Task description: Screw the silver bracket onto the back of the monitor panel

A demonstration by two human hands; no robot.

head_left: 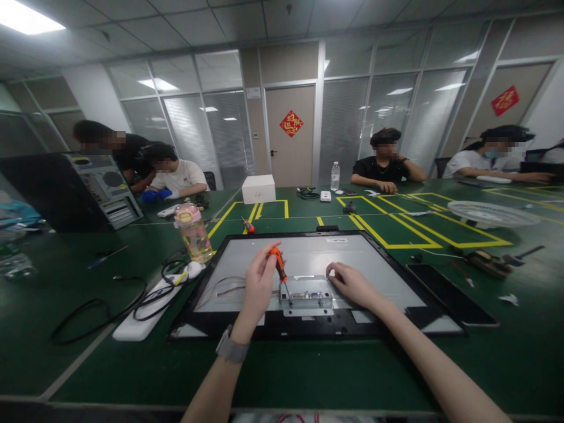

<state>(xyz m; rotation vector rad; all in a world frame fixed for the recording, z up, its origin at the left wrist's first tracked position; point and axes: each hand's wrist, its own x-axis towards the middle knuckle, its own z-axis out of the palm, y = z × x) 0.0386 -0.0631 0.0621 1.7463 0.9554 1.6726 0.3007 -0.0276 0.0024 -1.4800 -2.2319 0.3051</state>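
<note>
My left hand [261, 279] is closed around a screwdriver [278, 262] with an orange and black handle. Its tip points down at the left part of a metal bracket [306, 296] with connector ports along it. The bracket lies on the grey back of a flat display panel [233, 251] with a black frame. Thin wires [229, 288] run left from the bracket. At the bracket's upper right corner, my right hand [350, 285] rests with thumb and fingertips curled together; whether they pinch something there is hidden.
Left of the panel are a white power strip [145, 314], black cables [94, 302] and a drink bottle [194, 232]. A black phone-like slab [449, 294] lies to the right. Behind stand a white box [258, 189] and a red-handled screwdriver [249, 226]. Several people sit across the table.
</note>
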